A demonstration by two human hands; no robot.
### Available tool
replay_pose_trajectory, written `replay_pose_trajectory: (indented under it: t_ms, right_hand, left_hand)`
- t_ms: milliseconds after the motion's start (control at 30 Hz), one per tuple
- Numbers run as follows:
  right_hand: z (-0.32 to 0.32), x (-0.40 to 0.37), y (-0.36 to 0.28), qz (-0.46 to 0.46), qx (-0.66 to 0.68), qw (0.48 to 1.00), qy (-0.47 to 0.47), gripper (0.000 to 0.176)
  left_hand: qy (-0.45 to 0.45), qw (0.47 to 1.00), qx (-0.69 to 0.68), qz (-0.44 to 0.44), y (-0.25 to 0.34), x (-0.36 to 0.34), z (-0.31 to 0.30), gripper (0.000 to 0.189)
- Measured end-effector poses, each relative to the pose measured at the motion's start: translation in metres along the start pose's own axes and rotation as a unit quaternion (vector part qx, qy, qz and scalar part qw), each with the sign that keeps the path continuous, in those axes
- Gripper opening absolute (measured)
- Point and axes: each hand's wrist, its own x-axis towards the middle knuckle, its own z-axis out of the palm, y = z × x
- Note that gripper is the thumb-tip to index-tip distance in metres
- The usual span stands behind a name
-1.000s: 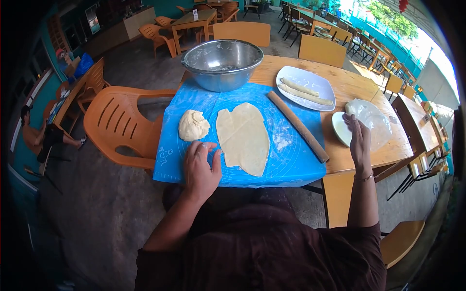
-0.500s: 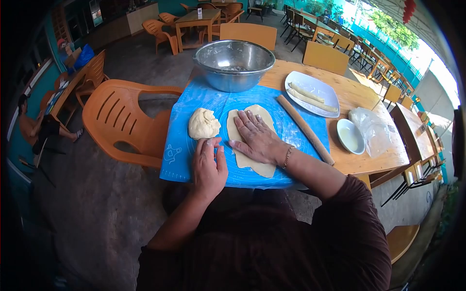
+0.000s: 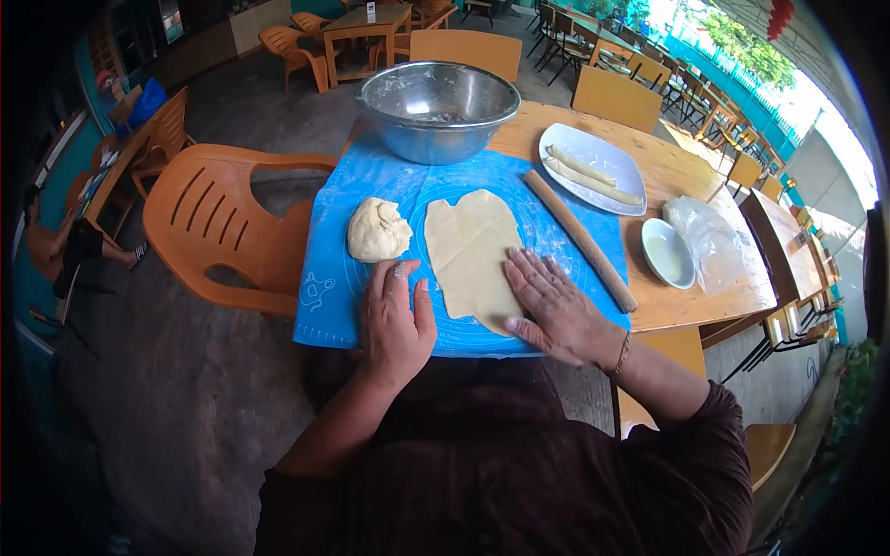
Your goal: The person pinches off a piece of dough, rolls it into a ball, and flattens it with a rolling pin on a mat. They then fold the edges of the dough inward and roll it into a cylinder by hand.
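A flat, rolled-out sheet of dough (image 3: 471, 246) lies on the blue silicone mat (image 3: 320, 320). My right hand (image 3: 559, 310) rests at the sheet's lower right edge, fingers stretched out and holding nothing. My left hand (image 3: 397, 317) lies on the mat just below a round lump of dough (image 3: 378, 230), its fingers loosely bent and apart, with nothing seen in them. To the right of the sheet, a wooden rolling pin (image 3: 581, 243) lies slanted across the mat's edge.
A steel mixing bowl (image 3: 438, 116) stands at the back. Rolled dough strips (image 3: 593, 176) lie on a white plate (image 3: 623, 157). Nearby are a small white bowl (image 3: 667, 255) and a plastic bag (image 3: 712, 241). An orange chair (image 3: 218, 227) adjoins the table's left side; a person (image 3: 60, 232) sits farther left.
My right hand has slid from the middle of the dough sheet to its lower right edge, uncovering the sheet. My left hand stays near the dough lump. The view has shifted slightly.
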Motion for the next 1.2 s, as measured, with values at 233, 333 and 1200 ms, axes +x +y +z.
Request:
replay_pose_trajectory:
  t_ms: [233, 333, 1200]
  right_hand:
    - [0.015, 0.109, 0.02, 0.098, -0.038, 0.994, 0.028, 0.091]
    - [0.028, 0.126, 0.005, 0.075, -0.021, 0.996, 0.04, 0.09]
    - [0.015, 0.141, 0.008, 0.142, -0.033, 0.989, -0.002, 0.093]
  left_hand:
    - [0.001, 0.999, 0.044, -0.017, 0.0, 0.0, 0.004, 0.019]
    - [0.013, 0.999, 0.05, -0.014, -0.002, -0.002, 0.004, 0.019]
    - [0.026, 0.993, 0.105, 0.046, 0.0, -0.001, 0.004, 0.021]
